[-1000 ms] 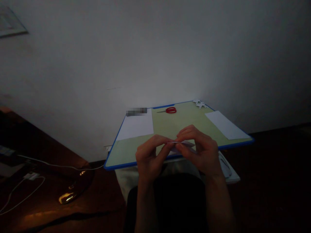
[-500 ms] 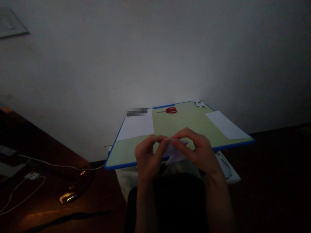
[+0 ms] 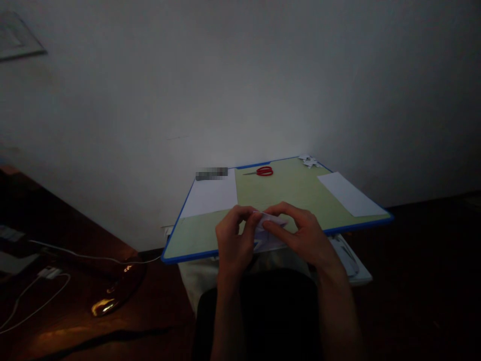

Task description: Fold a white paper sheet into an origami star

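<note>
A folded piece of white paper (image 3: 268, 238) is pinched between my two hands, above the near edge of the green board (image 3: 278, 188). My left hand (image 3: 237, 233) grips its upper left corner between thumb and fingertips. On the other side, my right hand (image 3: 298, 229) presses the paper with thumb and index finger, close to the left fingertips. Pointed flaps of the paper hang below the fingers. Parts of the folds are hidden behind both hands.
Red-handled scissors (image 3: 263, 171) lie at the board's back. White sheets lie left (image 3: 210, 195) and right (image 3: 351, 194), with a blurred-out dark object (image 3: 211, 174) at back left. Small folded paper pieces (image 3: 309, 161) sit at the back right corner. Behind stands a wall (image 3: 240, 85).
The folded paper has tilted, with more of its flaps showing below my fingers. My right hand has shifted a little left and down; the left hand has moved slightly right.
</note>
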Demonstrator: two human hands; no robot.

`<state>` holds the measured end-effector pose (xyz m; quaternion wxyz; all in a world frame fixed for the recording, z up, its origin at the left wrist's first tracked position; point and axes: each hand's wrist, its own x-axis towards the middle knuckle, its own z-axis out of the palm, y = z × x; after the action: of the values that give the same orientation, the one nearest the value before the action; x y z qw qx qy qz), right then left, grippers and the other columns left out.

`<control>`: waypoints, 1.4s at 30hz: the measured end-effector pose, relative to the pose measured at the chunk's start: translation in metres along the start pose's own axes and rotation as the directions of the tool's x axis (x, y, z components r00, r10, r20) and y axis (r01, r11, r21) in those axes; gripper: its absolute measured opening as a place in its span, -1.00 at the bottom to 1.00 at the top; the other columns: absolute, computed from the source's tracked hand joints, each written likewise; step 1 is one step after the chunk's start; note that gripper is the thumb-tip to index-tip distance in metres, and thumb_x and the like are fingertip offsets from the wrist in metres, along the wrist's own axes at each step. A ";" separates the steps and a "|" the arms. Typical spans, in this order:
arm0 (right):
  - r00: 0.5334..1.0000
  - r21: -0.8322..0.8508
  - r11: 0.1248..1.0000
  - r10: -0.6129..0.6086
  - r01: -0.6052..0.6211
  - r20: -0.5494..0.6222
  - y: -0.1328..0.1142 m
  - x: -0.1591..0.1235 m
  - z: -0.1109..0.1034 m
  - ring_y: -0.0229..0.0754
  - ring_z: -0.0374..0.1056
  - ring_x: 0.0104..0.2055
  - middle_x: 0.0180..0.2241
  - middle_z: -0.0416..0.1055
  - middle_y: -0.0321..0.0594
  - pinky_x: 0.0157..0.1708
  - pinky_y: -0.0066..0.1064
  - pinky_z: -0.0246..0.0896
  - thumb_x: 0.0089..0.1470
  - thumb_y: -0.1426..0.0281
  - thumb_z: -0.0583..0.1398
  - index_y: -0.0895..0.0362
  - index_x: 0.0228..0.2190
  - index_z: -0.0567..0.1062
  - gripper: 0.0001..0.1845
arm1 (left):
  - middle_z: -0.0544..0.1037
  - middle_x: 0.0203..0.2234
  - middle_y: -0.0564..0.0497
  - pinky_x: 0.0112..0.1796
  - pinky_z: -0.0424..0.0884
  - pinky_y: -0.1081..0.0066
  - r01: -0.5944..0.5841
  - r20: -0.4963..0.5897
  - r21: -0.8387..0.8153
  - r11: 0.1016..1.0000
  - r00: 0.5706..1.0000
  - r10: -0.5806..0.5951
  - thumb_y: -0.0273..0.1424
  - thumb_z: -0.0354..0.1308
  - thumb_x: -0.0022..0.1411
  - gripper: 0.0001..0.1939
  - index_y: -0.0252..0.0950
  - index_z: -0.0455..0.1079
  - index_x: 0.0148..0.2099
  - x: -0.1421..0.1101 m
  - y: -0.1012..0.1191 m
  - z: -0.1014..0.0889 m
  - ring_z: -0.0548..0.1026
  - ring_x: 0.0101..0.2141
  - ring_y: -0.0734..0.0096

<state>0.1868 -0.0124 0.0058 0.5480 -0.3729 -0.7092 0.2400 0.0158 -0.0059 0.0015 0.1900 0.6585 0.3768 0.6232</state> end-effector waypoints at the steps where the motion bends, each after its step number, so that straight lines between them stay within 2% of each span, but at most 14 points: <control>1: 1.000 0.004 1.000 0.010 -0.011 0.013 0.000 0.000 0.001 -0.13 0.53 -0.20 -0.25 0.65 -0.32 -0.12 -0.31 0.35 0.21 0.32 0.37 0.02 -0.19 0.65 -0.89 | 0.61 -0.44 0.07 -0.30 0.41 0.44 -0.011 -0.001 0.004 1.000 1.000 0.011 -0.38 0.31 0.35 -0.89 -0.25 0.53 -0.28 0.000 -0.001 0.000 0.55 -0.39 0.41; 5: 0.999 0.040 0.998 0.045 -0.045 -0.001 -0.001 0.001 0.002 -0.13 0.51 -0.26 -0.33 0.63 -0.32 -0.18 -0.32 0.31 0.17 0.30 0.40 0.04 -0.32 0.65 -0.91 | 0.61 -0.44 0.09 -0.28 0.41 0.45 -0.032 0.011 -0.007 0.999 0.999 0.032 -0.41 0.35 0.33 -0.90 -0.24 0.54 -0.29 0.000 -0.002 -0.001 0.55 -0.39 0.43; 10: 0.993 0.146 0.984 0.109 -0.101 -0.043 0.000 0.001 0.000 -0.15 0.49 -0.31 -0.41 0.61 -0.33 -0.24 -0.33 0.27 0.14 0.27 0.42 0.05 -0.43 0.66 -0.84 | 0.67 -0.40 0.06 -0.26 0.45 0.44 0.035 0.082 -0.075 0.997 0.996 -0.029 -0.36 0.37 0.33 -0.92 -0.23 0.59 -0.24 0.002 0.001 0.001 0.60 -0.36 0.40; 14: 0.986 0.185 0.975 0.139 -0.120 -0.093 0.002 0.002 -0.002 -0.15 0.49 -0.33 -0.43 0.62 -0.33 -0.25 -0.33 0.27 0.10 0.21 0.46 0.04 -0.45 0.69 -0.80 | 0.72 -0.33 0.01 -0.25 0.49 0.42 0.136 0.153 -0.158 0.978 0.982 -0.112 -0.33 0.41 0.29 -0.89 -0.24 0.63 -0.17 0.004 0.001 0.002 0.64 -0.31 0.34; 18: 0.988 0.182 0.974 0.145 -0.133 -0.054 0.005 0.002 -0.003 -0.15 0.52 -0.31 -0.40 0.65 -0.32 -0.21 -0.32 0.30 0.10 0.23 0.46 0.02 -0.41 0.72 -0.86 | 0.70 -0.37 0.01 -0.26 0.48 0.42 0.159 0.163 -0.194 0.968 0.978 -0.128 -0.32 0.40 0.30 -0.89 -0.25 0.64 -0.25 0.004 0.000 0.001 0.62 -0.33 0.35; 23: 0.997 0.168 0.982 0.081 -0.082 0.012 0.009 0.002 -0.006 -0.14 0.53 -0.23 -0.31 0.67 -0.29 -0.14 -0.31 0.34 0.25 0.30 0.34 0.02 -0.30 0.71 -0.88 | 0.66 -0.41 0.05 -0.27 0.44 0.43 0.140 0.147 -0.140 0.980 0.982 -0.119 -0.32 0.39 0.32 -0.87 -0.25 0.63 -0.27 0.003 0.000 -0.002 0.57 -0.35 0.39; 27: 0.997 0.094 0.994 -0.046 0.052 -0.055 0.009 0.006 -0.004 -0.17 0.44 -0.27 -0.39 0.55 -0.31 -0.19 -0.32 0.30 0.26 0.37 0.32 0.04 -0.39 0.64 -0.85 | 0.67 -0.39 0.04 -0.27 0.44 0.44 0.152 0.125 -0.135 0.979 0.983 -0.135 -0.29 0.39 0.32 -0.85 -0.25 0.63 -0.26 0.004 0.000 -0.001 0.58 -0.34 0.39; 30: 0.990 0.066 0.993 -0.086 0.094 -0.111 0.007 0.008 -0.002 -0.18 0.40 -0.29 -0.41 0.48 -0.32 -0.21 -0.33 0.27 0.27 0.41 0.30 0.05 -0.42 0.58 -0.81 | 0.69 -0.38 0.03 -0.30 0.45 0.45 0.193 0.128 -0.149 0.970 0.976 -0.174 -0.25 0.39 0.30 -0.82 -0.26 0.64 -0.23 0.005 0.002 0.000 0.59 -0.35 0.37; 33: 0.986 0.056 0.995 -0.070 0.079 -0.152 0.007 0.008 -0.001 -0.15 0.41 -0.27 -0.39 0.50 -0.30 -0.19 -0.30 0.28 0.27 0.40 0.30 0.05 -0.40 0.58 -0.83 | 0.69 -0.39 0.04 -0.36 0.42 0.46 0.236 0.165 -0.135 0.962 0.963 -0.213 -0.23 0.43 0.24 -0.79 -0.27 0.64 -0.21 0.005 0.004 0.001 0.56 -0.38 0.37; 37: 0.991 0.046 0.998 -0.044 0.050 -0.124 0.007 0.006 0.000 -0.12 0.44 -0.25 -0.35 0.54 -0.27 -0.16 -0.27 0.32 0.29 0.35 0.30 0.04 -0.37 0.60 -0.85 | 0.66 -0.43 0.04 -0.39 0.40 0.45 0.287 0.160 -0.128 0.949 0.951 -0.266 -0.20 0.46 0.20 -0.77 -0.27 0.64 -0.26 0.005 0.003 0.000 0.53 -0.42 0.37; 40: 0.990 0.019 0.998 -0.065 0.068 -0.121 0.006 0.004 -0.001 -0.09 0.47 -0.17 -0.27 0.58 -0.25 -0.09 -0.23 0.34 0.26 0.34 0.34 0.01 -0.21 0.65 -0.94 | 0.63 -0.50 0.05 -0.39 0.38 0.44 0.284 0.156 -0.107 0.953 0.951 -0.266 -0.21 0.47 0.18 -0.76 -0.28 0.61 -0.35 0.004 0.002 -0.001 0.50 -0.45 0.38; 42: 0.990 0.019 0.996 -0.090 0.092 -0.110 0.006 0.004 -0.001 -0.08 0.47 -0.12 -0.22 0.59 -0.26 -0.05 -0.21 0.34 0.22 0.36 0.38 -0.03 -0.09 0.66 -0.79 | 0.62 -0.52 0.05 -0.39 0.37 0.44 0.259 0.169 -0.078 0.963 0.955 -0.244 -0.22 0.46 0.18 -0.77 -0.27 0.61 -0.38 0.004 0.003 -0.002 0.49 -0.47 0.38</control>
<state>0.1884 -0.0059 0.0042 0.6008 -0.3461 -0.6915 0.2024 0.0145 -0.0050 0.0070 0.3296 0.6420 0.4098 0.5578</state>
